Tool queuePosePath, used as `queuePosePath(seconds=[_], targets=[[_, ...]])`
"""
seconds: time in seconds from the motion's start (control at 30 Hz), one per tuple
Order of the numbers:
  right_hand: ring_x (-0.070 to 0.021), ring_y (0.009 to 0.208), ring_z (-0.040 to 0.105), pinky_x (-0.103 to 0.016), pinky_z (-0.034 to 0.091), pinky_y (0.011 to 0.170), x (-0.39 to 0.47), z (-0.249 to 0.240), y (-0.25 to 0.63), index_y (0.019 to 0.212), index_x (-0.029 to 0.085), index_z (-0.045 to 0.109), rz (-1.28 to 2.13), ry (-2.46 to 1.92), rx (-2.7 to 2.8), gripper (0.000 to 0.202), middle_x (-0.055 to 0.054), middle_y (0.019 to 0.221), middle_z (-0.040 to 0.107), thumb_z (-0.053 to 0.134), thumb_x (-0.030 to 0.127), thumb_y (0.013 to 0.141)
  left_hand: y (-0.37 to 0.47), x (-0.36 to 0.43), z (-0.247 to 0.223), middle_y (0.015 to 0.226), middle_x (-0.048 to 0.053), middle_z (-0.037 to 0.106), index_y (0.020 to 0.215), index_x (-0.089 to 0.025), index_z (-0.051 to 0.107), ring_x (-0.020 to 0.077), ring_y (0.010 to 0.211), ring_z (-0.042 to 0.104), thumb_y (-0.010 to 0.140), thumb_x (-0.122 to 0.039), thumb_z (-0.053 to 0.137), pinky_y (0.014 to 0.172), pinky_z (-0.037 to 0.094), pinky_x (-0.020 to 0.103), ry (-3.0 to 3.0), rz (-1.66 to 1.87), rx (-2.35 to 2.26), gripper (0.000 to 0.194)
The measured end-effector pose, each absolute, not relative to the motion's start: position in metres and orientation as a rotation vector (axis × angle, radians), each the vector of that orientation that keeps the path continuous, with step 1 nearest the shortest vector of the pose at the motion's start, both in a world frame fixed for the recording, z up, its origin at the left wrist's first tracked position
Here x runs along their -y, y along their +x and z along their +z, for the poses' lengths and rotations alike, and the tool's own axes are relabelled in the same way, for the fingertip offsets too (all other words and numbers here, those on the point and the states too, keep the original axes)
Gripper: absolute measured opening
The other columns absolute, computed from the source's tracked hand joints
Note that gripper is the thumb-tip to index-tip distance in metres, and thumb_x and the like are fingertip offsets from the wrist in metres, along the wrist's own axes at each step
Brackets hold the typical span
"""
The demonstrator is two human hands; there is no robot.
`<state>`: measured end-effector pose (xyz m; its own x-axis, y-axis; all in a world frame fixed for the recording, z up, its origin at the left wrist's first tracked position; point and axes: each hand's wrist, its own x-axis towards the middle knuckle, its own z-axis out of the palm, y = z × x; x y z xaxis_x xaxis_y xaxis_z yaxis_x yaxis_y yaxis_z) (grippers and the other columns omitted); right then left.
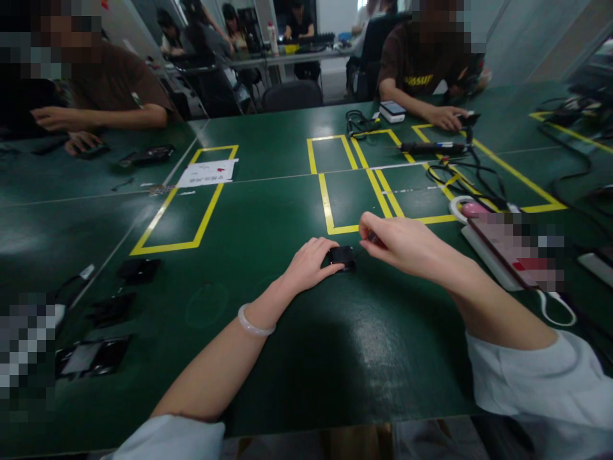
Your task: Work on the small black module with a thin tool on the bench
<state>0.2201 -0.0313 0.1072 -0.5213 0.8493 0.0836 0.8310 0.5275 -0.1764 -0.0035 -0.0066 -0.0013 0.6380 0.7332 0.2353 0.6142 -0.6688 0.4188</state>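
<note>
My left hand (pixel 313 263) grips a small black box-shaped device (pixel 341 257) by its left side, thumb below and fingers above, down at the green table (pixel 297 358). Just right of the device, my right hand (pixel 397 246) is closed in a pinch around a thin dark tool, mostly hidden by the fingers. A thin dark tip reaches from that pinch toward the device's right side; I cannot tell whether it touches. A pale bangle (pixel 255 322) circles my left wrist.
Black parts (pixel 138 271) and a dark packet (pixel 93 356) lie at left. Yellow tape (pixel 329 214) marks rectangles beyond my hands, with a paper sheet (pixel 208 172). A phone-like item (pixel 507 252) and cables (pixel 479 179) lie right. Two people sit across the table.
</note>
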Motion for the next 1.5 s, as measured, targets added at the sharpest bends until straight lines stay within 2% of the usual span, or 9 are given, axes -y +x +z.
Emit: queuePosePath(seconds=[0.2,0.4,0.6,0.73,0.83,0.93,1.23,1.5], targets=[[-0.0130,0.058,0.054,-0.024,0.027,0.054,0.034,0.103,0.223,0.091,0.022,0.051,0.168,-1.346,2.574,0.015,0.001,0.070,0.062,0.048,0.037,0.091,0.004,0.012,-0.004,0.108,0.007,0.060,0.113,-0.019,0.053,0.0231,0.096,0.054,0.090,-0.049,0.055,0.084,0.045,0.037,2.588,0.556,-1.073,0.038],[-0.0144,0.058,0.056,-0.025,0.031,0.055,0.038,0.087,0.217,0.084,0.019,0.052,0.030,-1.277,2.491,0.033,0.000,0.067,0.061,0.038,0.047,0.096,0.005,0.013,-0.003,0.107,0.006,0.060,0.113,-0.019,0.052,0.0224,0.095,0.054,0.090,-0.050,0.054,0.084,0.045,0.036,2.598,0.547,-1.066,0.039],[-0.0139,0.060,0.058,-0.024,0.033,0.055,0.035,0.080,0.217,0.093,0.018,0.052,-0.042,-1.273,2.437,0.021,-0.002,0.073,0.064,0.038,0.034,0.096,0.004,0.013,-0.003,0.109,0.006,0.060,0.111,-0.019,0.053,0.0221,0.096,0.054,0.090,-0.048,0.055,0.085,0.045,0.036,2.580,0.545,-1.065,0.037],[-0.0149,0.060,0.059,-0.025,0.032,0.055,0.035,0.087,0.221,0.096,0.018,0.052,-0.081,-1.331,2.490,0.014,-0.001,0.071,0.063,0.040,0.023,0.091,0.004,0.013,-0.003,0.110,0.007,0.060,0.111,-0.018,0.053,0.0225,0.097,0.054,0.090,-0.049,0.055,0.086,0.045,0.036,2.580,0.547,-1.057,0.037],[-0.0151,0.059,0.059,-0.026,0.031,0.055,0.034,0.094,0.225,0.090,0.019,0.052,-0.080,-1.329,2.559,0.013,0.000,0.068,0.063,0.041,0.027,0.091,0.004,0.013,-0.003,0.110,0.007,0.060,0.112,-0.019,0.052,0.0227,0.099,0.054,0.090,-0.049,0.054,0.087,0.045,0.037,2.577,0.552,-1.058,0.038],[-0.0173,0.060,0.060,-0.027,0.029,0.054,0.033,0.098,0.226,0.088,0.020,0.054,-0.169,-1.379,2.586,0.024,-0.001,0.067,0.064,0.043,0.041,0.093,0.004,0.013,-0.002,0.111,0.008,0.060,0.113,-0.018,0.052,0.0230,0.098,0.054,0.090,-0.051,0.053,0.087,0.045,0.037,2.576,0.542,-1.062,0.039],[-0.0172,0.059,0.061,-0.027,0.023,0.051,0.044,0.104,0.219,0.096,0.020,0.053,-0.166,-1.442,2.690,0.018,-0.002,0.071,0.066,0.038,0.031,0.094,0.006,0.013,-0.001,0.111,0.007,0.060,0.113,-0.019,0.052,0.0228,0.099,0.054,0.090,-0.048,0.055,0.086,0.045,0.036,2.575,0.516,-1.079,0.037],[-0.0185,0.058,0.060,-0.027,0.023,0.049,0.043,0.105,0.214,0.088,0.020,0.052,-0.150,-1.549,2.606,0.023,-0.004,0.069,0.066,0.038,0.037,0.095,0.006,0.014,0.000,0.109,0.007,0.060,0.112,-0.019,0.053,0.0224,0.097,0.054,0.091,-0.048,0.054,0.084,0.045,0.036,2.578,0.522,-1.078,0.037]])
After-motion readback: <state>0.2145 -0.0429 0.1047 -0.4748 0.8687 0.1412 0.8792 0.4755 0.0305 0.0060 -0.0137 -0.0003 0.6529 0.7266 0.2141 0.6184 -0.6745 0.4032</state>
